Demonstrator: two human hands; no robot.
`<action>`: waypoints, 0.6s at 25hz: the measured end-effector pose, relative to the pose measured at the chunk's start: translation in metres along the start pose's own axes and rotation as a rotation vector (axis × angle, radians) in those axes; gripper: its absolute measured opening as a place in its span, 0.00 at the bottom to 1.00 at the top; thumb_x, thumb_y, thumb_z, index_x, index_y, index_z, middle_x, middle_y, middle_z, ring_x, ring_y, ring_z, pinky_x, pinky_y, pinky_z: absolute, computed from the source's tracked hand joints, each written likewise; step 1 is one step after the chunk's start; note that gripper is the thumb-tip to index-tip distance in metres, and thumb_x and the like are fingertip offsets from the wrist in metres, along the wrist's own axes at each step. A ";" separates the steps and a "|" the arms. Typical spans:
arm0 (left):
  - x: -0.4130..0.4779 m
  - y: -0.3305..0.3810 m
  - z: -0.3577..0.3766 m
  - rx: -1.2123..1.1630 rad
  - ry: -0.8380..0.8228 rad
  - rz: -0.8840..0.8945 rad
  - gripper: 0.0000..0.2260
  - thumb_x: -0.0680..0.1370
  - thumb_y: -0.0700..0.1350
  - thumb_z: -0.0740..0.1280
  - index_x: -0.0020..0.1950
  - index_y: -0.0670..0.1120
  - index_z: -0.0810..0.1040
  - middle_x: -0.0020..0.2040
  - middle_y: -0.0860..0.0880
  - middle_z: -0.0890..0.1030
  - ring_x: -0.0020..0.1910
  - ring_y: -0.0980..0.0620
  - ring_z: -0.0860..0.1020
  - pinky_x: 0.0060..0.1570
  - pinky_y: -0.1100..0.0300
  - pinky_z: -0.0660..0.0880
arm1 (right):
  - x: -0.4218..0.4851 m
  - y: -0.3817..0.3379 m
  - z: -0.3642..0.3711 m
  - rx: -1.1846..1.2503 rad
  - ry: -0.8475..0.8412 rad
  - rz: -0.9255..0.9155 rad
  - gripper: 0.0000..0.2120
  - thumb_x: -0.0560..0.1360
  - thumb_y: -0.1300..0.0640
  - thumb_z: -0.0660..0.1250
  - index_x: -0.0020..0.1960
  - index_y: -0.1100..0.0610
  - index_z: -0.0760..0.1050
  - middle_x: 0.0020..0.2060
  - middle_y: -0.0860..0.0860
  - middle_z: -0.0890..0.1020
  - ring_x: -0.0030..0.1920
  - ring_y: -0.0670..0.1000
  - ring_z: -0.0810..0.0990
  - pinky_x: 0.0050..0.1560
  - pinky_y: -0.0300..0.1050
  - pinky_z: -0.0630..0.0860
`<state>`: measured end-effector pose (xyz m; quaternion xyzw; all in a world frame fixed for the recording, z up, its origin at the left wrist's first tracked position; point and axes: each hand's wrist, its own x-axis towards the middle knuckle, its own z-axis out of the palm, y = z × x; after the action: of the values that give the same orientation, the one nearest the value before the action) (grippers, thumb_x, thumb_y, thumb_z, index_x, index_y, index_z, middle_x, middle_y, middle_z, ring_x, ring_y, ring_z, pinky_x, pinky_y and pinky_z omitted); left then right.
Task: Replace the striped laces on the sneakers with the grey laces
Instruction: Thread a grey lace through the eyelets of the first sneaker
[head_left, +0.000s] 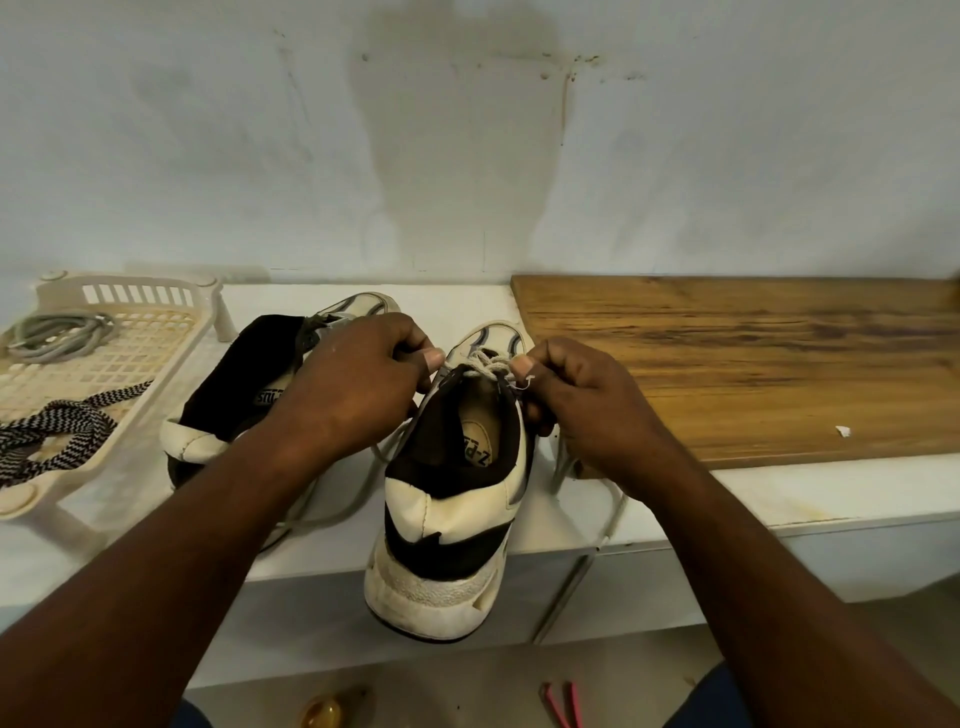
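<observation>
A white and black sneaker stands with its heel toward me at the counter's front edge. A pale grey lace is threaded through its upper eyelets. My left hand pinches the lace at the shoe's left side, and my right hand pinches it at the right side. Loose lace ends hang down over the counter edge. The second sneaker lies to the left, partly hidden behind my left hand. In the cream basket lie a black-and-white striped lace and a coiled grey lace.
A wooden board covers the counter to the right, with a small white scrap on it. The wall rises just behind. On the floor below are a pink-handled tool and a yellowish object.
</observation>
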<state>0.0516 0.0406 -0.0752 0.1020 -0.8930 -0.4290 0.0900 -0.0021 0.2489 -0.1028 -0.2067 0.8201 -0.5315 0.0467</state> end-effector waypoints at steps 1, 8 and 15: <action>0.000 0.000 -0.001 -0.014 0.016 0.010 0.06 0.82 0.48 0.68 0.46 0.52 0.82 0.39 0.53 0.84 0.34 0.56 0.83 0.40 0.59 0.77 | 0.000 0.000 -0.002 0.060 -0.001 -0.004 0.07 0.83 0.54 0.66 0.49 0.56 0.79 0.32 0.49 0.81 0.34 0.46 0.78 0.37 0.43 0.76; -0.013 0.017 -0.001 -0.044 0.239 0.223 0.04 0.80 0.52 0.70 0.47 0.55 0.83 0.39 0.58 0.84 0.42 0.63 0.80 0.44 0.64 0.75 | -0.011 -0.016 -0.022 0.692 -0.251 -0.248 0.14 0.82 0.57 0.62 0.61 0.59 0.82 0.51 0.59 0.86 0.46 0.58 0.85 0.52 0.51 0.82; -0.027 0.035 -0.001 -0.357 -0.199 0.194 0.11 0.76 0.50 0.74 0.58 0.52 0.80 0.44 0.49 0.88 0.45 0.50 0.87 0.53 0.49 0.81 | -0.011 -0.022 0.003 0.202 0.159 -0.411 0.02 0.77 0.60 0.74 0.49 0.55 0.83 0.42 0.49 0.86 0.43 0.50 0.86 0.43 0.43 0.81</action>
<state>0.0740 0.0678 -0.0490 -0.0449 -0.8131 -0.5774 0.0588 0.0155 0.2427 -0.0864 -0.3211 0.7045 -0.6239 -0.1066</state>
